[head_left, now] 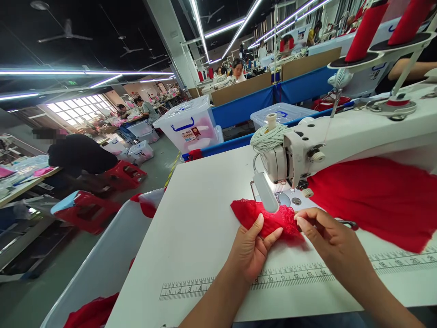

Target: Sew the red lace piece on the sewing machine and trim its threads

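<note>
Indoors, white sewing table [205, 218], busy factory floor [160, 168]

Lace piece [264, 218]: bright red, openwork floral pattern, scalloped edge. Held at both hands.
Cloth [378, 200] under machine arm: same red, plain, no pattern.
Sewing machine [358, 132]: white body, silver knobs, cream cord wound at its head.
Table [205, 214]: white, with grey printed ruler [290, 275] markings along the near edge.
Thread cones [367, 29]: red, on black discs.
Bin [102, 269] at left: pale grey, red cloth inside.
Boxes [189, 123]: translucent white, blue handles, one red-and-white label.
Partitions [273, 98]: blue below, brown board above.
Stools [87, 209]: red, one with light blue top.
</note>
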`<action>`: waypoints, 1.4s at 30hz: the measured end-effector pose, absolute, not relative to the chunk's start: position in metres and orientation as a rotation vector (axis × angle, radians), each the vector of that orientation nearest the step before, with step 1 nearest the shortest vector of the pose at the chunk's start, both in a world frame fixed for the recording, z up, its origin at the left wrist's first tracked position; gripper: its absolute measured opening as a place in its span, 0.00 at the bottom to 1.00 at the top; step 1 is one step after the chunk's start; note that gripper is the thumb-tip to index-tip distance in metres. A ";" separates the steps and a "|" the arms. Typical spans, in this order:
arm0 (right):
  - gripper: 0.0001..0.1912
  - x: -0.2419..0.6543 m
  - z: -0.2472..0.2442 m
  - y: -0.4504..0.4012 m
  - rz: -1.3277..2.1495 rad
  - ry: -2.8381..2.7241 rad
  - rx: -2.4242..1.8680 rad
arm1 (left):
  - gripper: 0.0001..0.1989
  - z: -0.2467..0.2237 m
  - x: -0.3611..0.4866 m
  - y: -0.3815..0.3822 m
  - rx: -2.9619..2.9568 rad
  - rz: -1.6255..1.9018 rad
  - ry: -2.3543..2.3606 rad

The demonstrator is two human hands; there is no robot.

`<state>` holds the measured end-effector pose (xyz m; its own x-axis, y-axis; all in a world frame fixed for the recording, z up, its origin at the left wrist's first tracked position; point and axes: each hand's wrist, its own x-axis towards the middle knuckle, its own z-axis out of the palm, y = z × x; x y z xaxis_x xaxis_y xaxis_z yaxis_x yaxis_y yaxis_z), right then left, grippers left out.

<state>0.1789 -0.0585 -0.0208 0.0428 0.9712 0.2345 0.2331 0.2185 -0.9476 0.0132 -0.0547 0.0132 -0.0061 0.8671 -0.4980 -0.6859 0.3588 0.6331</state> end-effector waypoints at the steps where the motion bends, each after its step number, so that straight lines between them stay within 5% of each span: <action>1: 0.14 0.189 -0.025 -0.059 0.739 -1.523 -1.259 | 0.04 0.014 0.013 -0.054 0.217 1.251 0.986; 5: 0.20 0.229 -0.052 -0.056 -0.142 -1.959 -1.298 | 0.02 0.015 0.014 -0.054 0.173 1.278 1.005; 8: 0.19 0.245 -0.068 -0.052 -0.412 -2.102 -1.247 | 0.02 0.015 0.013 -0.055 0.163 1.268 1.004; 16: 0.13 0.257 -0.068 -0.055 -0.243 -2.067 -1.237 | 0.06 0.013 0.012 -0.056 0.111 1.335 0.948; 22: 0.09 0.215 -0.043 -0.081 0.493 -1.774 -1.329 | 0.09 0.012 0.015 -0.054 0.129 1.328 0.949; 30: 0.16 0.164 -0.031 -0.078 -0.008 -1.784 -1.180 | 0.07 0.012 0.017 -0.054 0.202 1.330 0.919; 42: 0.16 0.159 -0.034 -0.071 -0.109 -1.834 -1.123 | 0.03 0.013 0.017 -0.056 0.223 1.325 0.885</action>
<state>0.1591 -0.0711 -0.0340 -0.1283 0.6466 0.7519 0.7308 0.5742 -0.3691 0.0171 -0.0557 0.0129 -0.0187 0.9020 -0.4313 -0.7439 0.2757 0.6088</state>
